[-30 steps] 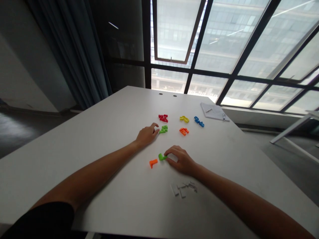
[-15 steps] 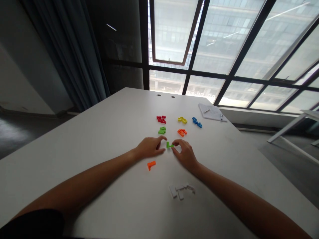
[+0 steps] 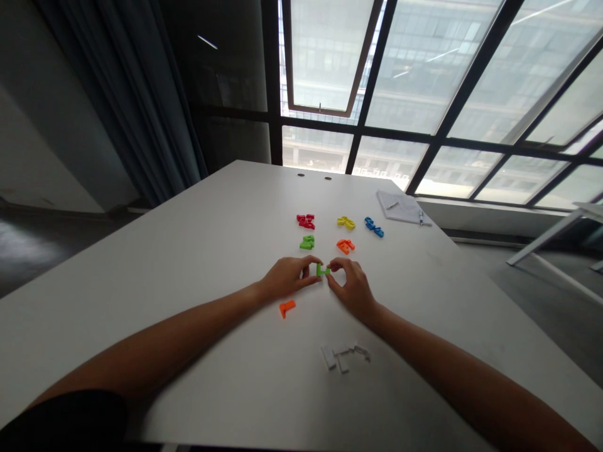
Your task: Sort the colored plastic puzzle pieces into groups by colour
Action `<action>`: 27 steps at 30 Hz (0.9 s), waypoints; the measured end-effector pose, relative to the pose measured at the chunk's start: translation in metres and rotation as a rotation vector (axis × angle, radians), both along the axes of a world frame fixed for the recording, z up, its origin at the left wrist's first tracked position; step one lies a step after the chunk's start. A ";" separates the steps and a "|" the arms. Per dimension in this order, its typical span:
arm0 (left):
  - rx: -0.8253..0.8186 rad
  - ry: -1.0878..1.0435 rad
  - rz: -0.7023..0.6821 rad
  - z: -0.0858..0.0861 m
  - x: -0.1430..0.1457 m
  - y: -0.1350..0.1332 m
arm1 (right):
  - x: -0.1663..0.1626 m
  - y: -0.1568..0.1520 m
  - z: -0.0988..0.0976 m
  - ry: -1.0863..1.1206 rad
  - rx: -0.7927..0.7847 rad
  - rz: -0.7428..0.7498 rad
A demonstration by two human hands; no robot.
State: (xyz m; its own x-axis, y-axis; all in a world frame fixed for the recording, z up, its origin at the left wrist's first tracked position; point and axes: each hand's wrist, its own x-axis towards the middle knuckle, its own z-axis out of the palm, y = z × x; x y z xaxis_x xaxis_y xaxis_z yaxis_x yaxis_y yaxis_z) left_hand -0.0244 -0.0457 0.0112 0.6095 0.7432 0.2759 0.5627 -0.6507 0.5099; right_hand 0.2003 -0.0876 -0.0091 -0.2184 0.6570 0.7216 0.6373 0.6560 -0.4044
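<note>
Between my two hands is a small green plastic piece (image 3: pixel 323 271), with an upright block at its left and a thin bar running right. My left hand (image 3: pixel 291 276) grips the left block between thumb and fingers. At the other end, my right hand (image 3: pixel 349 282) pinches the bar's tip. Just beyond lies a small pile of green pieces (image 3: pixel 307 242), with orange pieces (image 3: pixel 345 246) to its right. A single orange angled piece (image 3: pixel 287 307) rests on the table below my left wrist.
Farther back on the white table (image 3: pixel 211 251) are red pieces (image 3: pixel 306 221), yellow pieces (image 3: pixel 346 222) and blue pieces (image 3: pixel 374 226). White pieces (image 3: pixel 343 358) lie nearer me, left of my right forearm. Paper with pens (image 3: pixel 402 207) sits near the right edge.
My left hand has moved right and closed its thumb and fingers on the green piece. My right hand keeps its pinch on the other end.
</note>
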 end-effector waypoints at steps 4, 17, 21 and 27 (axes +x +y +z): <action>0.014 -0.014 0.005 -0.001 0.000 0.001 | 0.000 0.000 0.001 0.002 0.011 0.013; 0.081 0.241 0.342 0.002 -0.008 0.015 | 0.001 0.000 0.001 -0.059 -0.103 0.054; 0.035 0.274 0.480 0.000 -0.012 0.024 | 0.000 0.000 0.001 -0.151 -0.125 0.128; 0.035 0.297 0.431 0.002 -0.011 0.022 | -0.002 -0.007 0.007 -0.253 -0.128 0.266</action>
